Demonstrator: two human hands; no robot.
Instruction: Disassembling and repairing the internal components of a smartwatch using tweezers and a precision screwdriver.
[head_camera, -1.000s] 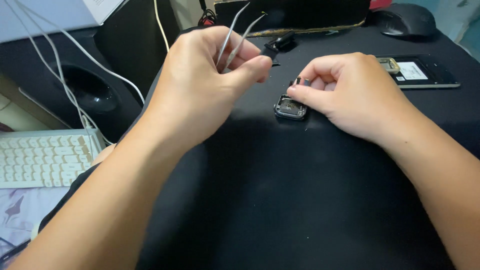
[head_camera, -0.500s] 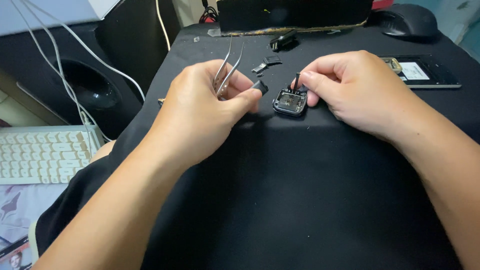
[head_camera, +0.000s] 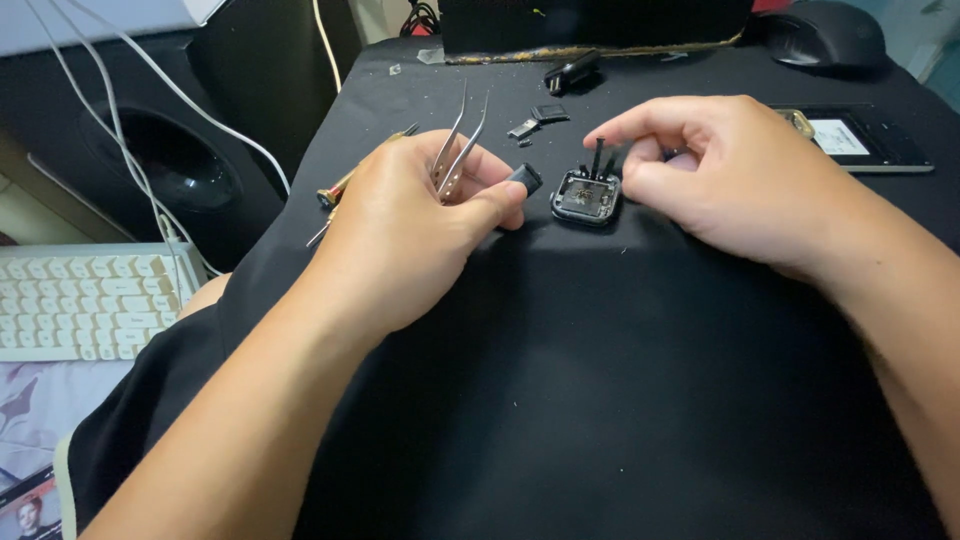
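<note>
Black cloth covers the tabletop (head_camera: 620, 400), whose left edge runs diagonally from the upper middle down toward the lower left, past a dark speaker (head_camera: 170, 160) and a white keyboard (head_camera: 90, 300). Wide bare cloth lies open in front of both hands; the far side is crowded by small black parts (head_camera: 545, 115), a phone (head_camera: 860, 140) and a mouse (head_camera: 820, 30).

Metal tweezers (head_camera: 458, 145) are clasped in the left hand (head_camera: 410, 235), their long axis near upright and leaning slightly right; a small black piece (head_camera: 527, 178) is pinched at its fingertips. A small square black module (head_camera: 586, 196) lies flat between the hands, a thin black pin (head_camera: 597, 158) standing from it. The right hand (head_camera: 720, 180) is curled just beside the module, index and thumb narrowly apart around the pin; contact cannot be told.
</note>
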